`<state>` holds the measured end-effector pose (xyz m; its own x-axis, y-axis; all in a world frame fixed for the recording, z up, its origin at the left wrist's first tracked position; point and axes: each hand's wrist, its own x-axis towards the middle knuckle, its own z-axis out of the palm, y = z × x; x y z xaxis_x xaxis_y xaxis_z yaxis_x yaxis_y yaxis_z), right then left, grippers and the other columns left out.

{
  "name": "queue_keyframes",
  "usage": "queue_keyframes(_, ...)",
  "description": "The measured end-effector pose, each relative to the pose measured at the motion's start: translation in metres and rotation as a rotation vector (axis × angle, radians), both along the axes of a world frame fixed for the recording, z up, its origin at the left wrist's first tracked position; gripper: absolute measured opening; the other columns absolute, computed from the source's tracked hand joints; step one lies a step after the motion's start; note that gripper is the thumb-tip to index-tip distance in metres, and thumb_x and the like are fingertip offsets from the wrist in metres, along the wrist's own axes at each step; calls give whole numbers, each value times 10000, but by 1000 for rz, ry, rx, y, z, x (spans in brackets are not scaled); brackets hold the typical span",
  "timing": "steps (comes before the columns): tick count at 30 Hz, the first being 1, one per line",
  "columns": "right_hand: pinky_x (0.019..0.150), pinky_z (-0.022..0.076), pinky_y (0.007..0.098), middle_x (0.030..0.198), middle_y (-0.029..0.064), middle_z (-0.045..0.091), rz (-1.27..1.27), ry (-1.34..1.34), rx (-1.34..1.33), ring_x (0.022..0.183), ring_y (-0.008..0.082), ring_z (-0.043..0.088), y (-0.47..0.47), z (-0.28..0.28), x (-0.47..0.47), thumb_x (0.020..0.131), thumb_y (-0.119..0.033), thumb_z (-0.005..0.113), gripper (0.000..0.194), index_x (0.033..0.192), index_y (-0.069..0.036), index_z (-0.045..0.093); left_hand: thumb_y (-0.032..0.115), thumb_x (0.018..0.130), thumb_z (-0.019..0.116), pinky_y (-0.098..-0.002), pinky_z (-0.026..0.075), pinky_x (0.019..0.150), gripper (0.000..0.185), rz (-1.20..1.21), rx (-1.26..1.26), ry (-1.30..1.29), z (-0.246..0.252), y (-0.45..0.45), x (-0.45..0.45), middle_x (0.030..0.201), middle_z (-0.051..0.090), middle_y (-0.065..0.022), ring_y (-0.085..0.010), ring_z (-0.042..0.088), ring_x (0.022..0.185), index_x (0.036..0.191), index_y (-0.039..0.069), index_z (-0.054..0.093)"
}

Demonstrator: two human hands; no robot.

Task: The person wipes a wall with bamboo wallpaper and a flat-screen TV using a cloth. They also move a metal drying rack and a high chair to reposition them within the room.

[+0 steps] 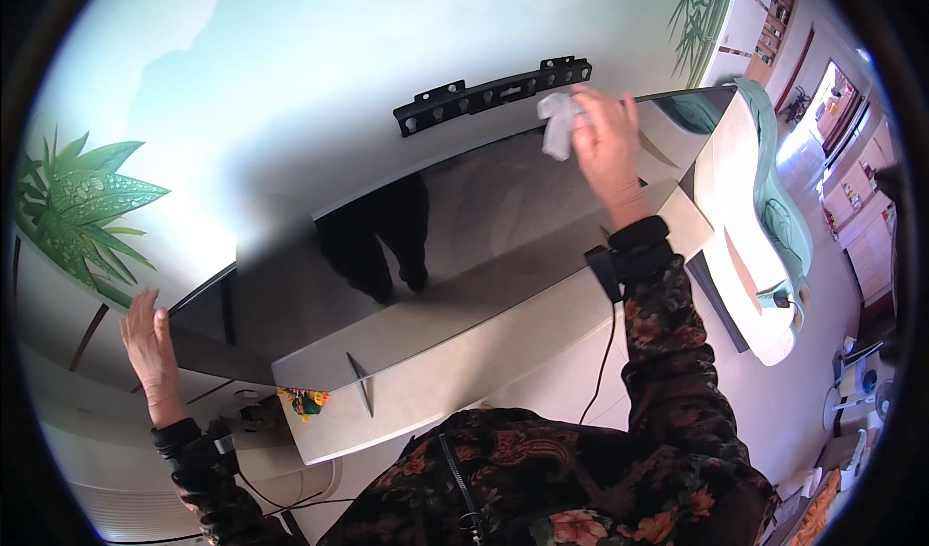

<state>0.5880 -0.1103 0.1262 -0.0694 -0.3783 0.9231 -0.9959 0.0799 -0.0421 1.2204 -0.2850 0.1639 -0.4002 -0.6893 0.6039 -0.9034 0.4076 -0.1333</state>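
Observation:
A large flat-screen television (464, 205) with a glossy black screen stands on a pale TV cabinet (406, 393), and a thin stand foot (361, 386) shows below it. My right hand (606, 143) pinches a crumpled whitish cloth or tissue (559, 125) near the screen's upper right part. Whether the cloth touches the screen, I cannot tell. At the television's left edge is my left hand (149, 343), fingers extended and thumb apart, with nothing seen in it. Its palm is turned from view, so contact with the edge is unclear. Dark legs are reflected in the screen.
A black wall bracket (493, 96) is fixed to the wall behind the television. A small colourful ornament (305, 402) sits at the cabinet's left end. Green fabric (780, 234) drapes over a curved white piece of furniture (733, 284) at right. Black cables (606, 364) hang from both wrists.

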Motion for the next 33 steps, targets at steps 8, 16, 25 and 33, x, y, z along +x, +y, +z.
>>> queue_keyframes(8,1081,338,435,1335,262,516,-59,-383,-285,1200,410,503,-5,-15,-51,952,-173,481,282,1140,18,567,591,976,373,-458,271,1116,626,-38,290,-11,8,-11,53,1307,580,-119,-323,472,1279,1207,60,610)
queue_keyframes(16,1119,315,401,1490,269,354,112,-707,-395,1377,373,377,-36,-58,108,970,-108,468,450,1367,83,375,539,925,557,-395,468,851,561,-234,149,97,-5,-29,75,1005,639,-183,-373,603,948,1031,-6,633)
queue_keyframes(25,1155,232,439,1542,343,92,115,-864,-244,1418,502,189,-77,-171,321,885,3,545,677,1461,78,199,481,957,537,-414,430,586,481,-315,13,83,-14,-39,54,727,540,-170,-385,519,641,840,16,569)
queue_keyframes(33,1185,156,430,1539,349,122,-9,-904,-408,1437,468,162,-88,-161,207,987,-142,441,610,1462,124,168,429,975,538,-426,423,574,445,-338,-95,93,-13,-32,49,716,529,-172,-388,521,641,833,9,574)
